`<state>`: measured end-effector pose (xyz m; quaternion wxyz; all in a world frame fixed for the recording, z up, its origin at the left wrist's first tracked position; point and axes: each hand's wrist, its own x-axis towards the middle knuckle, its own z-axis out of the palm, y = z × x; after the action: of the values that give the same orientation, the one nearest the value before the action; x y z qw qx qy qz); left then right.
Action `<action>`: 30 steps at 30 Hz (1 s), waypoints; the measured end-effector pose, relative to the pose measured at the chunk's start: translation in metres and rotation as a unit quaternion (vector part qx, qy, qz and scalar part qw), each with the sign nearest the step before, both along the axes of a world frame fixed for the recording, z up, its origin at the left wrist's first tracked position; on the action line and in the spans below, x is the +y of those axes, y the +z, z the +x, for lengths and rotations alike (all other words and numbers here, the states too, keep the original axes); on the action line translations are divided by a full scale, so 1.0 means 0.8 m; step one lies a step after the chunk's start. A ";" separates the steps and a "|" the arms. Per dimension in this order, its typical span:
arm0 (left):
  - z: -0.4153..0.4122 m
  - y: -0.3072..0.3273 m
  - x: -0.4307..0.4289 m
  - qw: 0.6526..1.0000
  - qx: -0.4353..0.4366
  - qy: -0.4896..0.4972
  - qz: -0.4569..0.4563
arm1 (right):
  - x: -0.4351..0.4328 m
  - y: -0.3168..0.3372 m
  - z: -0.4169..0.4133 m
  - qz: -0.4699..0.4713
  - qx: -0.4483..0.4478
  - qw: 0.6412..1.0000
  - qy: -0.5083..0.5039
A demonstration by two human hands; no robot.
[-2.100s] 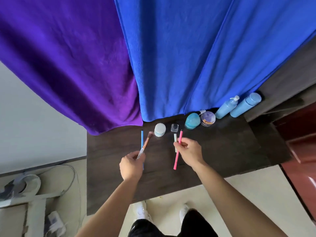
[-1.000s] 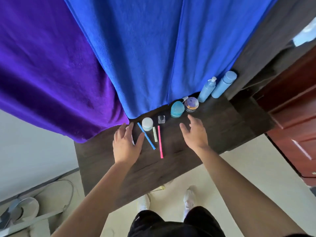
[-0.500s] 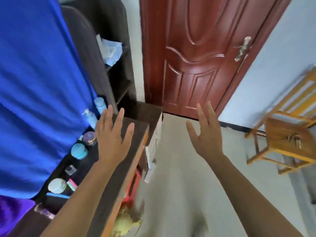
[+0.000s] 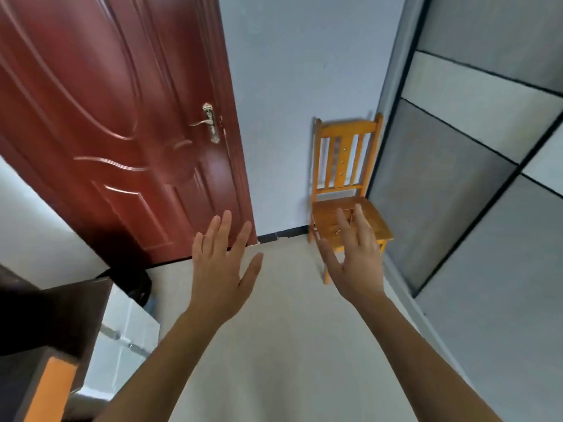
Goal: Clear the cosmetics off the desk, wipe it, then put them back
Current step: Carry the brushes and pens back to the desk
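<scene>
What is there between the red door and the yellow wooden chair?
Only bare pale wall with a dark skirting strip between door and chair, seen in the head view.

The door (image 4: 122, 132) at upper left is glossy red-brown, and its handle (image 4: 210, 123) is shiny brass-coloured metal. The chair (image 4: 347, 178) at centre right is varnished orange wood. The wall (image 4: 304, 71) and floor (image 4: 289, 330) look matt and smooth. The desk (image 4: 45, 315), lower left, is dark matt wood.

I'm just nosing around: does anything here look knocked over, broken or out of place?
Nothing stands out. The orange wooden slat-back chair stands upright by the pale wall, the dark red panelled door looks closed, and the left hand and right hand are raised, open and empty.
</scene>
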<state>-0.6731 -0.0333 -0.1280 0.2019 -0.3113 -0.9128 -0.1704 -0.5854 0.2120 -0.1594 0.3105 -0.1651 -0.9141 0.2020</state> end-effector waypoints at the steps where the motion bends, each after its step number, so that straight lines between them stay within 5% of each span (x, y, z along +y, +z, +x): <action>1: -0.005 0.001 0.027 1.000 -0.006 -0.007 0.000 | 0.024 -0.001 -0.002 -0.002 -0.007 1.000 -0.007; 16: -0.218 -0.062 0.373 0.983 -0.132 -0.100 0.076 | 0.333 -0.057 -0.147 -0.012 -0.107 0.988 -0.107; 30: -0.418 -0.092 0.695 0.968 -0.208 -0.140 -0.028 | 0.631 -0.088 -0.320 -0.075 -0.231 0.953 -0.180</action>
<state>-1.0079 0.5230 -0.2016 -0.0276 -0.3992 -0.8866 -0.2320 -0.8413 0.7167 -0.2299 0.1088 -0.3915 -0.8983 0.1671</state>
